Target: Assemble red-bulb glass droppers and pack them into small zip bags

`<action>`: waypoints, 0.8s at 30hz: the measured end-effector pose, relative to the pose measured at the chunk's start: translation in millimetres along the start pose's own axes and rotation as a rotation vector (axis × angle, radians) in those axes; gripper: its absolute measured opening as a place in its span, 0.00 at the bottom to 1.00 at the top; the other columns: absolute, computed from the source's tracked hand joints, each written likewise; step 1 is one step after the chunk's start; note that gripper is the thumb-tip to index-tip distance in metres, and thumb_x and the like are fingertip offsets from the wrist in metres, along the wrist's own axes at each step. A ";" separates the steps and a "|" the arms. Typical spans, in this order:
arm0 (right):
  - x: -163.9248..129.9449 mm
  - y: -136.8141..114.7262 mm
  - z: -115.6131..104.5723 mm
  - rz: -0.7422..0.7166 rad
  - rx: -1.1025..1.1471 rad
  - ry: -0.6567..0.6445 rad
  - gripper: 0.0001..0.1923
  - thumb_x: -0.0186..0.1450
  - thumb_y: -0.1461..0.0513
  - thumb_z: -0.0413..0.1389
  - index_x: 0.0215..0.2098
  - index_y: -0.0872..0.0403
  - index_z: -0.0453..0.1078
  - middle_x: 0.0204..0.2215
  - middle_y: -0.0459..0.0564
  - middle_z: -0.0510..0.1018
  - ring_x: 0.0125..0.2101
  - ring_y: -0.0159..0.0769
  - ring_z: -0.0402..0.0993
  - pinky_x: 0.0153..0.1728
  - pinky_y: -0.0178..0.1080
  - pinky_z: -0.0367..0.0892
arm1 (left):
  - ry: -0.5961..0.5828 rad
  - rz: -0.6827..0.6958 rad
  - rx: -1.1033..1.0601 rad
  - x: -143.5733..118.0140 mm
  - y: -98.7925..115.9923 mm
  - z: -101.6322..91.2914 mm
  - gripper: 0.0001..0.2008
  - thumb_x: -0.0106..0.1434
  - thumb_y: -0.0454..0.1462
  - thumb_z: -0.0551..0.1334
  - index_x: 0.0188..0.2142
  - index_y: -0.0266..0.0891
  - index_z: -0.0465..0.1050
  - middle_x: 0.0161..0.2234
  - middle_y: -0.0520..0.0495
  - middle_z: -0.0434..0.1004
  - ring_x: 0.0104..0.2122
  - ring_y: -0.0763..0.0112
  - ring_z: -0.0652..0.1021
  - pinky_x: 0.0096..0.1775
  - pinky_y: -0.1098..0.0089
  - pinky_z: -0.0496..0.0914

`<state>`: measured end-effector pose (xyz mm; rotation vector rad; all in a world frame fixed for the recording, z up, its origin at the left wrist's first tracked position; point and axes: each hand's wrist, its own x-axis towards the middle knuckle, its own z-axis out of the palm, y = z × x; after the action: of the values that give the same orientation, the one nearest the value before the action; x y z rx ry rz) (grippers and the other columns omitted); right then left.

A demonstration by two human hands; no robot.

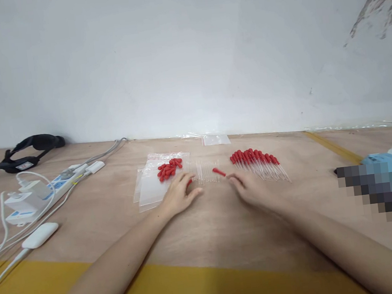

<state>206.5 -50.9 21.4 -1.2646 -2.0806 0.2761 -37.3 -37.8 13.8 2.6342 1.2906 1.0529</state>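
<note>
My left hand (pixel 179 195) is by the middle of the table, fingers curled, with a red rubber bulb (pixel 189 182) at its fingertips. My right hand (pixel 249 186) is closed on a dropper, whose red bulb end (pixel 219 172) points left; its glass tube is mostly hidden by the fingers. Between the hands, a row of clear glass tubes (pixel 206 170) lies side by side. Loose red bulbs (pixel 169 170) are piled on clear plastic bags (pixel 150 194) beyond my left hand. Beyond my right hand, several droppers with red bulbs (pixel 257 161) lie in a slanting row.
At the left are a white power strip (pixel 62 182) with plugs and cables, a white oval device (pixel 40 235) and a black headset strap (pixel 30 152). Another small plastic bag (pixel 215 140) lies near the wall. A blue package (pixel 385 163), partly pixelated, is at the right. Yellow tape (pixel 197 281) lines the front edge.
</note>
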 end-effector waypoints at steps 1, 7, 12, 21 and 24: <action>5.8 8.9 -9.0 0.091 0.002 0.052 0.11 0.61 0.63 0.46 0.36 0.55 0.69 0.34 0.51 0.76 0.34 0.34 0.70 0.35 0.36 0.62 | 0.016 -0.039 0.042 -0.6 -7.6 -1.2 0.16 0.57 0.43 0.59 0.43 0.37 0.66 0.41 0.42 0.68 0.44 0.62 0.68 0.46 0.62 0.63; 29.0 75.2 -61.8 0.659 -0.262 0.261 0.12 0.54 0.57 0.52 0.30 0.54 0.73 0.29 0.53 0.77 0.32 0.42 0.72 0.29 0.37 0.61 | -0.035 -0.240 0.059 -1.5 -25.6 3.6 0.14 0.55 0.44 0.59 0.37 0.37 0.69 0.34 0.46 0.67 0.38 0.64 0.70 0.42 0.64 0.66; 21.2 98.3 -61.6 0.792 -0.399 0.198 0.14 0.53 0.54 0.49 0.30 0.51 0.73 0.30 0.53 0.77 0.33 0.45 0.72 0.27 0.38 0.59 | -0.029 -0.285 0.063 2.0 -23.6 11.1 0.13 0.56 0.43 0.59 0.34 0.36 0.70 0.32 0.45 0.67 0.35 0.65 0.71 0.40 0.65 0.67; 18.6 95.1 -49.0 0.743 -0.421 0.134 0.14 0.55 0.54 0.49 0.31 0.51 0.72 0.30 0.52 0.77 0.35 0.44 0.71 0.31 0.39 0.59 | -0.003 -0.302 0.135 6.6 -25.1 13.9 0.07 0.58 0.38 0.56 0.27 0.37 0.68 0.27 0.47 0.67 0.31 0.66 0.71 0.34 0.67 0.65; 18.1 86.0 -49.1 0.671 -0.426 0.221 0.12 0.55 0.57 0.48 0.31 0.52 0.72 0.30 0.51 0.77 0.33 0.41 0.71 0.30 0.38 0.58 | 0.010 -0.287 0.147 5.5 -24.2 11.9 0.06 0.58 0.37 0.56 0.27 0.37 0.66 0.28 0.47 0.68 0.33 0.65 0.70 0.35 0.67 0.65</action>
<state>293.2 0.1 23.2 -2.1301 -1.5131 -0.0265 -44.8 -15.0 0.4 2.4376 1.7455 0.9611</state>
